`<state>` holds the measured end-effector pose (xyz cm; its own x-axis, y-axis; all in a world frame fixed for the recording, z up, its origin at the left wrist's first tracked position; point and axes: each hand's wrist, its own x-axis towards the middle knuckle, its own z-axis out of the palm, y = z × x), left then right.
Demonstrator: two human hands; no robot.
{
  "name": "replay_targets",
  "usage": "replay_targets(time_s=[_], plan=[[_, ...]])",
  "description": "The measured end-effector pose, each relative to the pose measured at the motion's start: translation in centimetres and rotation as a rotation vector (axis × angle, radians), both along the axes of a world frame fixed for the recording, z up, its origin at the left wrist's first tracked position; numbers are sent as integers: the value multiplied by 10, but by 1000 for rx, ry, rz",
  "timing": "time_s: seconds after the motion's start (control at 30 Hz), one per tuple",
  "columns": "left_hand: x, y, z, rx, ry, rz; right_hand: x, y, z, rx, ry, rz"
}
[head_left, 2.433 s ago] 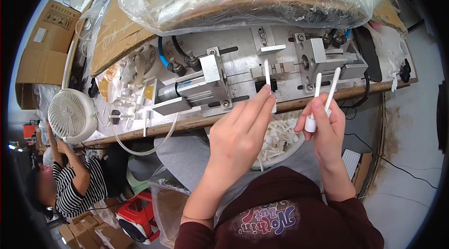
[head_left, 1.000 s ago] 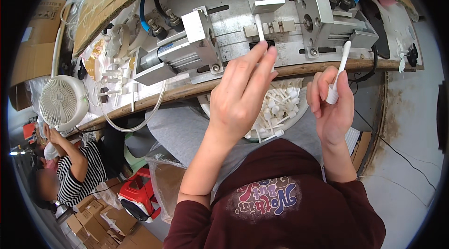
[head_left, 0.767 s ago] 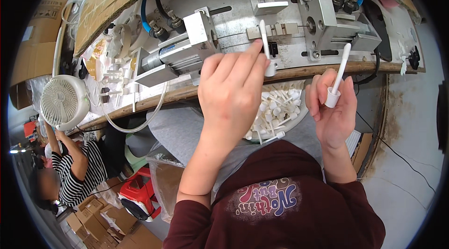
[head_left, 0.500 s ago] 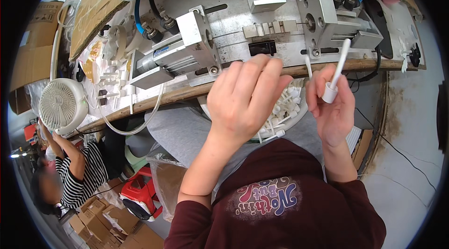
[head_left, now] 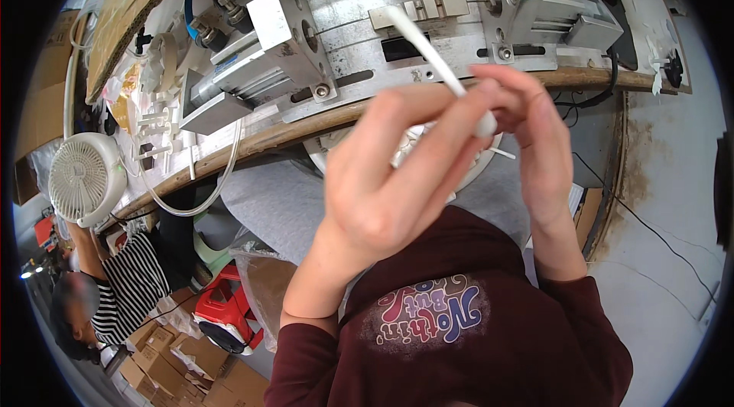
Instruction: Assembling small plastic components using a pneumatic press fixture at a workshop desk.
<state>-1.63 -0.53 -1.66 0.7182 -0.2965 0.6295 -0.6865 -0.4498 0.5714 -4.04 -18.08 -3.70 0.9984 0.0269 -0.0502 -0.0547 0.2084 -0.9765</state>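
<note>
In front of me, above my lap, my two hands meet around a white plastic stick with a round cap-like end (head_left: 428, 51). Its shaft points up and to the left, over the bench edge. My left hand (head_left: 397, 170) is closed, with its fingertips pinching the stick near its capped end. My right hand (head_left: 544, 151) has its fingertips closed at the same end, partly hidden behind the left fingers. Another thin white stick (head_left: 503, 153) pokes out just below the right hand; whether that hand holds it is unclear. Under my hands, a white bowl (head_left: 315, 148) contains several white plastic pieces.
A metal fixture block (head_left: 447, 8) stands on the bench between two pneumatic clamps (head_left: 287, 36) (head_left: 520, 5). At left are a white fan (head_left: 86, 177), loose white parts (head_left: 157, 139) and a clear hose (head_left: 191, 210). Further left, another person (head_left: 126, 288) sits near a red stool (head_left: 223, 307) and cardboard boxes (head_left: 164, 353).
My left hand has moved toward my right and its fingers now meet the capped stick. The shaft has tipped from upright to slanting up-left. The bench sits slightly higher in view.
</note>
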Motion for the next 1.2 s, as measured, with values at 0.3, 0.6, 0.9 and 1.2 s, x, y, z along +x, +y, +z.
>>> replay_targets(time_s=[0.3, 0.6, 0.9, 1.2], plan=[[8, 8, -17, 245, -5, 139, -38, -61, -96, -1389, -169, 189], [19, 12, 0, 456, -81, 199, -53, -80, -115, -1318, -1, 258], [14, 14, 7, 466, 33, 213, -32, -62, -21, -531, 292, 185], [-24, 2, 5, 27, 331, -77, -31, -13, 7, -155, -192, 69]])
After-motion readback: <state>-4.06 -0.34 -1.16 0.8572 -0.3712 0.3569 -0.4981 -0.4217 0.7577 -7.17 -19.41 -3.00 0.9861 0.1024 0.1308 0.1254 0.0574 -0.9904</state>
